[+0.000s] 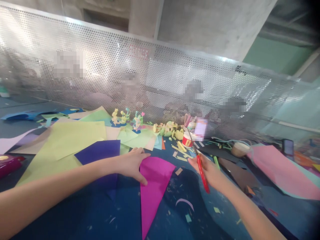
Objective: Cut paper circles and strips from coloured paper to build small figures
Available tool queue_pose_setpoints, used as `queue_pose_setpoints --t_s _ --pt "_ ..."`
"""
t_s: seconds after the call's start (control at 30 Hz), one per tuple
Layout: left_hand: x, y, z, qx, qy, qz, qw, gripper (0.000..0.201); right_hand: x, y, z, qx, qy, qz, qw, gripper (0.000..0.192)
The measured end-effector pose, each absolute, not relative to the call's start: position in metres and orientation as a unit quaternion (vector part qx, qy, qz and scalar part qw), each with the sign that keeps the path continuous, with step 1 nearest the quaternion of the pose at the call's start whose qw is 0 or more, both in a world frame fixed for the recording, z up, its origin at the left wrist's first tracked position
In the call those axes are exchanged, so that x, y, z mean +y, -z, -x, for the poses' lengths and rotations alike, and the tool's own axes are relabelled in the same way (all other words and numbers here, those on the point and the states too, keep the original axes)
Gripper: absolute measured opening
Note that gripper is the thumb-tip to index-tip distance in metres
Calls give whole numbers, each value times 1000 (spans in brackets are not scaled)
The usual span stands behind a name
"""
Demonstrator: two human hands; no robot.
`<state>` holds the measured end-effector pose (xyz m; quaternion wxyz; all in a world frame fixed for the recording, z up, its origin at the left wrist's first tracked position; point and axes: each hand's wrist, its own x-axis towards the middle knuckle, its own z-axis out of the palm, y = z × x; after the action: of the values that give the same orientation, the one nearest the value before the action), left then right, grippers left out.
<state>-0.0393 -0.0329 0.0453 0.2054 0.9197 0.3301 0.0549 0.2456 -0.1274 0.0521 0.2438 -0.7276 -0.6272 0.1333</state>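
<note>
Left hand: the left hand (pixel 131 163) lies palm down with fingers spread flat on the top left edge of the magenta paper (pixel 153 186), pressing it to the worktop (pixel 82 216); its grip is open, closed round nothing.
Right hand: the right hand (pixel 208 170) has its grip closed round the red handles of the scissors (pixel 200 163), just right of the magenta sheet's upper corner.
Scissors: the blades point up and away from the person, toward the small red-and-white tub (pixel 187 140); whether the blades are parted is hard to tell, as they are thin and blurred.
Magenta paper: a long triangle, wide end near both hands, tip pointing down toward the person, lying on the dark blue worktop.
Purple sheet: a purple sheet (pixel 100 151) lies partly under the left forearm, beside the magenta piece.
Green sheets: large pale green sheets (pixel 72 138) spread to the left.
Pink sheet: a large pink sheet (pixel 282 170) lies to the right.
Back edge: small paper figures (pixel 125 118) stand before the perforated metal screen (pixel 160 76).
Scraps: paper snippets (pixel 181 148) are scattered across the worktop.
</note>
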Motion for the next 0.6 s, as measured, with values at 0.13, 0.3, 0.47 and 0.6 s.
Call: queue_pose_setpoints --t_s 0.13,0.3,0.47,0.6 --pt "-36 -41 40 330 -76 -907 249 101 -121 -41 -215 -643 -187 670 320 35" --pt "-37 -46 34 323 -156 -862 359 97 -100 -32 -199 -623 -253 623 399 35" --pt "-18 -72 12 311 -392 -675 542 88 -64 -53 -207 -563 -280 556 544 35" --pt "-12 -95 -5 288 -357 -591 664 58 -47 -71 -212 -522 -263 528 616 37"
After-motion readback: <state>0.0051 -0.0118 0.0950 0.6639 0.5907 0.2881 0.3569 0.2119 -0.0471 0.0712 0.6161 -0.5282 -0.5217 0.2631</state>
